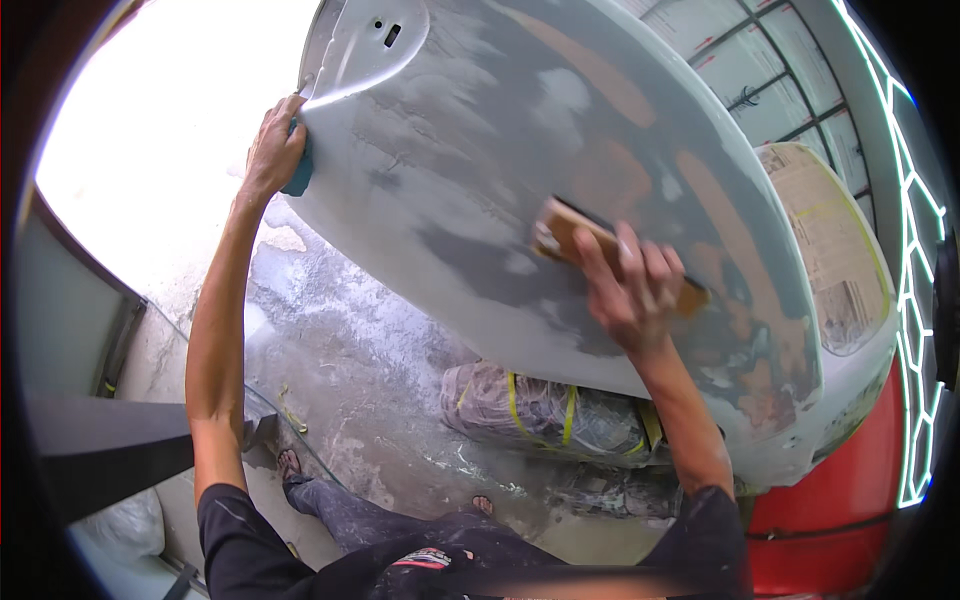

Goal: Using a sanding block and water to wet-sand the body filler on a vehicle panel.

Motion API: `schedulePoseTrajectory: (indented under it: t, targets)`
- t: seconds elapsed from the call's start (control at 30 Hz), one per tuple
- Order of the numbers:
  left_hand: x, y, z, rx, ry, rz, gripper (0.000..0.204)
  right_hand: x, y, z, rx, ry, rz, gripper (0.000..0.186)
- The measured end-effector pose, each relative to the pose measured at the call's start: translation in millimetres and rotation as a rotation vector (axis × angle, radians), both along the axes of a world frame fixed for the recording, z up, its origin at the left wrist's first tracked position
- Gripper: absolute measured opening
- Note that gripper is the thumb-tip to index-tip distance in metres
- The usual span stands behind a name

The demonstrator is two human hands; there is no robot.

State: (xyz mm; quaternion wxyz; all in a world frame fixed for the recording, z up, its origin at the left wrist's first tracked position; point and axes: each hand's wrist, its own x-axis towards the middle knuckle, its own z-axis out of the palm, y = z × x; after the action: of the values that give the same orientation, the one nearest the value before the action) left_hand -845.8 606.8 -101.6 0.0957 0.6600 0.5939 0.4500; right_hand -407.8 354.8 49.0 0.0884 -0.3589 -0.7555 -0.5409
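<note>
A large curved car body panel [420, 200], grey with primer, stretches in front of me, with paler and brownish sanded patches. My right hand [632, 285] is closed round a long tan sanding block [572, 225], held against the middle of the panel and slightly blurred. Over at the panel's far left edge, near a rounded recess [370, 45] with a small slot, rests my left hand [275, 148]. Its fingers curl over a teal piece [299, 172], perhaps a cloth or sponge, mostly covered by the hand.
Below the panel sits a plastic-wrapped part [540, 410] with yellow tape. To the right are a masked window [835, 245] and a red body section [825, 520]. A dark beam [120, 440] juts in at lower left; a hose [262, 398] crosses the dusty floor.
</note>
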Motion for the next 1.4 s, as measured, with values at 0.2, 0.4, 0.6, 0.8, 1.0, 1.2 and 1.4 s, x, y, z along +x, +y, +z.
schedulePoseTrajectory:
  t: [0.2,0.4,0.6,0.8,1.0,1.2,1.4]
  targets:
    - [18.2,2.1,13.3,0.017,-0.019,-0.015,0.048,-195.0,181.1,41.4,0.099,0.112,0.258,0.042]
    - [-32.7,31.4,-7.2,-0.073,-0.094,-0.035,0.048,-146.4,135.0,17.9,0.032,0.129,0.293,0.045]
    - [-4.6,21.8,19.2,-0.052,-0.109,-0.073,0.048,203.6,-127.8,46.4,0.006,0.050,-0.144,0.051]
    - [5.0,3.7,8.4,-0.021,-0.060,-0.005,0.051,86.6,-54.7,51.3,0.038,0.101,-0.144,0.066]
    - [0.7,-1.1,19.1,0.015,-0.033,-0.040,0.045,-158.6,152.5,78.1,0.084,0.162,0.165,0.056]
    - [16.4,18.4,19.1,-0.098,-0.046,-0.086,0.046,-191.1,195.8,44.5,0.081,0.245,0.286,0.049]
    - [-22.2,9.4,17.0,-0.074,-0.136,-0.039,0.048,81.5,-38.8,54.8,-0.028,0.136,-0.059,0.063]
